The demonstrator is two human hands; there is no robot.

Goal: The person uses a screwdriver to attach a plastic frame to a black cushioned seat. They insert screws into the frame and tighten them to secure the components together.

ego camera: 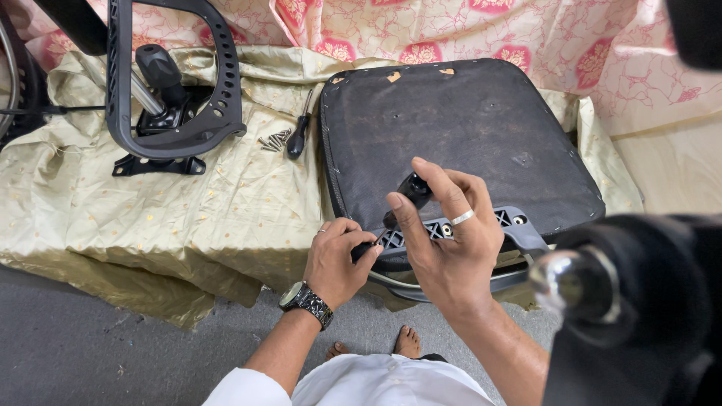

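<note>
A low surface (150, 218) draped in pale gold cloth fills the view, with pink floral fabric behind it and grey floor below, where your bare toes show.

Lying upside down on the cloth in front of you is a chair seat pad (459, 135), its dark underside facing up. Along its near edge sits a black plastic armrest bracket (511, 222) with ribbed openings and screw holes, its long axis running left to right across the seat edge.

Your right hand (451, 240) is over the bracket's middle, and its grip is closed: thumb and fingers pinch the black handle of a screwdriver (414, 188), which slants down and to the left toward the bracket's left end. Your left hand (338, 259), with a wristwatch, is curled shut around that left end of the bracket, just beside the tool's tip. So the left hand is the nearer one to the point of work, and the tool comes in from above and to the right.

There is no container here. A small heap of loose screws (274, 140) lies bare on the cloth to the left of the seat, touching or just beside a second screwdriver (298, 135). Further left rests a chair tilt mechanism (162, 98) inside a black perforated frame (218, 75). A blurred chrome and black part (594, 286) looms at near right.
</note>
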